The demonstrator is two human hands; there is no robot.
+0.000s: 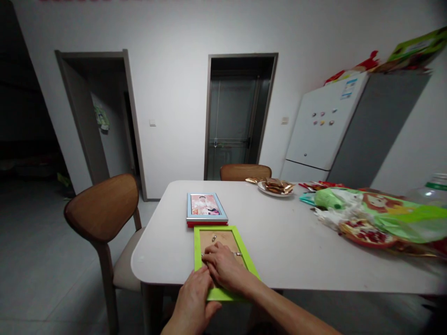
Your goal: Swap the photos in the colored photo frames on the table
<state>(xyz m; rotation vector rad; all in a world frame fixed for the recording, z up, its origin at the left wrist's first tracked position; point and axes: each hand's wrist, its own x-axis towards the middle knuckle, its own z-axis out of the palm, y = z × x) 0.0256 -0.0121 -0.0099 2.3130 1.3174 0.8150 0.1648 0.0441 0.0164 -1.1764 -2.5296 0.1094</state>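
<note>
A lime-green picture frame (250, 264) lies face down near the table's front edge, its brown backing board (226, 238) facing up. A small metal hanger (214, 238) is at the far part of the board, and a metal clip (238, 254) sits at the right inner edge. My left hand (195, 298) grips the frame's near left side, thumb below the near edge. My right hand (225, 267) reaches across the board, its bent fingers closed together at the left inner edge; what is under the fingertips is hidden. Just beyond lies a light-blue frame (219, 204) with a photo, on something red.
A wooden chair (104, 209) stands left of the white table (279, 251), another chair (245, 172) behind it. A plate (270, 191) of gold packets is at the back. Opened pomegranate (370, 232), green bags (412, 221) and a clear jar (431, 190) occupy the right.
</note>
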